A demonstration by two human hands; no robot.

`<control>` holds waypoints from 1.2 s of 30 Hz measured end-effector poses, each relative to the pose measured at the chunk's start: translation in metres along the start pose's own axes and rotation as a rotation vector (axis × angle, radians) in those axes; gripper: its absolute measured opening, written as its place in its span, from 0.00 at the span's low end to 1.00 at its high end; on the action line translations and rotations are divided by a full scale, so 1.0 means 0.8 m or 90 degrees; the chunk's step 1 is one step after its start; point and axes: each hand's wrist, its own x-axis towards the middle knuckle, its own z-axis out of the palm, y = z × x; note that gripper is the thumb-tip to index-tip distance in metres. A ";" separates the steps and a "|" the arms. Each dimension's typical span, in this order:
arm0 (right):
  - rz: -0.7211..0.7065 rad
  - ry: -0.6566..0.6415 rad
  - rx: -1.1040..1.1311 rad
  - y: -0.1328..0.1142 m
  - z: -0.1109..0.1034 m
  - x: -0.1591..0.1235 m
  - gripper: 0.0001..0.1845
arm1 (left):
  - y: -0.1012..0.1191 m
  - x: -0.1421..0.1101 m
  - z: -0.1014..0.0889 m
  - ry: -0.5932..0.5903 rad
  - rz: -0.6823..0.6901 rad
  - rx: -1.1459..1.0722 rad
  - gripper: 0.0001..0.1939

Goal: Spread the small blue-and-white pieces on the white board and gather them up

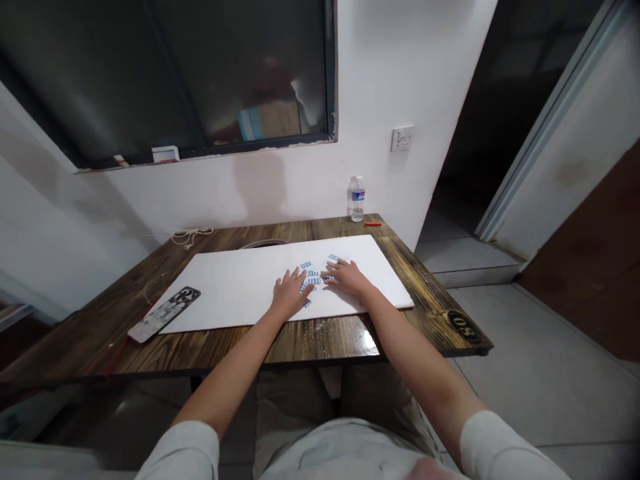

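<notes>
Several small white tiles with blue markings (307, 265) lie scattered on a white board (235, 287) that covers much of a wooden table (310, 340). My left hand (290, 291) rests palm down on the tiles, fingers spread. My right hand (349, 277) lies flat beside it, fingers stretched over the tiles too. Some tiles are hidden beneath both palms.
A phone in a patterned case (164, 313) lies at the board's left corner. A water bottle (357, 199) and a red pen (373, 224) stand near the wall at the back right. A white cable (189, 235) sits at the back. An open doorway lies right.
</notes>
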 end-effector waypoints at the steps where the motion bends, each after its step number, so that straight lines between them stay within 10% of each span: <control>1: -0.042 -0.011 0.015 0.000 0.000 0.001 0.19 | 0.000 0.001 0.000 -0.009 0.031 -0.007 0.31; 14: -0.124 0.035 0.096 0.011 -0.001 0.002 0.16 | -0.008 -0.002 0.000 0.062 0.050 -0.032 0.27; 21: -0.053 0.075 0.045 0.014 0.008 -0.001 0.18 | -0.024 -0.003 0.000 0.026 0.096 -0.064 0.23; 27: 0.006 0.083 0.012 0.020 0.004 -0.004 0.15 | -0.039 0.002 -0.003 -0.032 0.334 -0.161 0.20; 36: 0.150 0.114 0.057 0.034 0.006 -0.004 0.11 | -0.062 0.002 0.001 0.024 0.308 -0.268 0.21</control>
